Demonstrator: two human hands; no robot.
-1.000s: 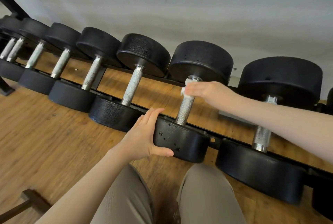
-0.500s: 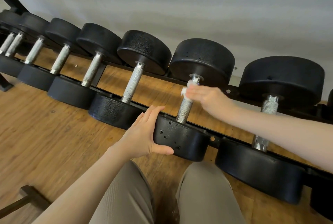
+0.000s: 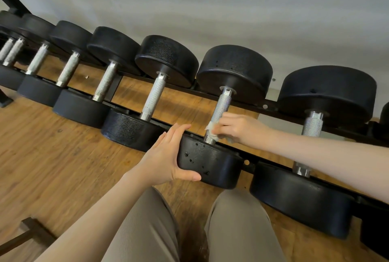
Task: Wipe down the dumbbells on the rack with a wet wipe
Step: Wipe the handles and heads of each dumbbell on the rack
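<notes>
Several black dumbbells with knurled silver handles lie in a row on a low black rack point(image 3: 271, 107). The one in front of me has its near head point(image 3: 212, 162) chipped and its handle point(image 3: 223, 103) running up to the far head. My left hand point(image 3: 164, 156) holds the left edge of that near head, fingers on top and thumb along the front. My right hand point(image 3: 237, 129) grips a white wet wipe point(image 3: 210, 128) wrapped round the lower end of the handle, close to the near head.
A larger dumbbell point(image 3: 311, 127) sits just right, under my right forearm. Smaller dumbbells point(image 3: 151, 97) run off to the left. A grey wall stands behind the rack. Wooden floor lies below, my knees point(image 3: 189, 230) are at the bottom, and a dark wooden piece point(image 3: 31, 230) is at bottom left.
My right hand has slid the wipe down the handle, from the top near the far head to the bottom near the near head. My left hand has kept its hold.
</notes>
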